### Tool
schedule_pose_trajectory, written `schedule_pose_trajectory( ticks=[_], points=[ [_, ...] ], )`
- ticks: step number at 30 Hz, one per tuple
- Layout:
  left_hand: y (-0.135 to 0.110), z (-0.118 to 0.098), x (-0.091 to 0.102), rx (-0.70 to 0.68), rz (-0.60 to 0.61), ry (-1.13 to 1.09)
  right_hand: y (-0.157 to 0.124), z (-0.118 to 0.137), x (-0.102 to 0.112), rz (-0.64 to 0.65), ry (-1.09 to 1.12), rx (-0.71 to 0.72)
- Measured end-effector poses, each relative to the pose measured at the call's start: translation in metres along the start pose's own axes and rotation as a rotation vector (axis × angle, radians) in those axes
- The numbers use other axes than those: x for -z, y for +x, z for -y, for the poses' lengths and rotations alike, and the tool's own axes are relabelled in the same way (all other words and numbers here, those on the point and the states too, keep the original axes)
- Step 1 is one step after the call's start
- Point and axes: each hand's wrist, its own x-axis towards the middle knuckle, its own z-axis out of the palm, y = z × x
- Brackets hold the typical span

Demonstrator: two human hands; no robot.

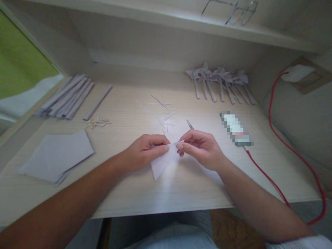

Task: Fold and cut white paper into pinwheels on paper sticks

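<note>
A small piece of folded white paper (160,164) is held just above the front middle of the desk, one pointed corner hanging down. My left hand (145,152) pinches its upper edge between thumb and forefinger. At the paper's right corner, my right hand (203,147) is closed with thumb and fingertips on it. Just behind the right hand, a slim dark metal-looking tool (190,124) sticks out; its other end is hidden. Thin paper slivers (166,121) lie scattered on the desk beyond my hands.
Left are rolled paper tubes (68,98), a single tube (98,102), small pale bits (98,122) and white paper sheets (64,148). Paper pinwheels on sticks (220,81) lie back right. A phone (236,128) has a red cable (269,180). A shelf (166,17) overhangs the back.
</note>
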Motion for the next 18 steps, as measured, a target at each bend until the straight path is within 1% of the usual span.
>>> schedule_pose_trajectory(
  ticks=[6, 10, 12, 14, 16, 18],
  points=[
    [0.001, 0.002, -0.002, -0.048, -0.035, 0.069, 0.001, -0.003, -0.002, 0.005, -0.040, 0.032],
    [0.003, 0.008, -0.006, -0.079, -0.105, 0.074, 0.001, -0.005, -0.003, 0.005, -0.043, 0.036],
    [0.005, 0.013, -0.006, -0.076, -0.179, 0.055, 0.002, -0.005, -0.003, -0.014, -0.055, 0.053],
    [0.007, 0.017, -0.006, -0.063, -0.278, -0.010, 0.002, -0.005, -0.002, -0.049, -0.065, 0.068],
    [0.010, 0.022, -0.004, -0.052, -0.379, -0.137, 0.003, -0.004, -0.002, -0.099, -0.063, 0.076],
    [0.012, 0.025, -0.003, -0.047, -0.445, -0.288, 0.004, -0.002, -0.002, -0.151, -0.042, 0.076]
  ],
)
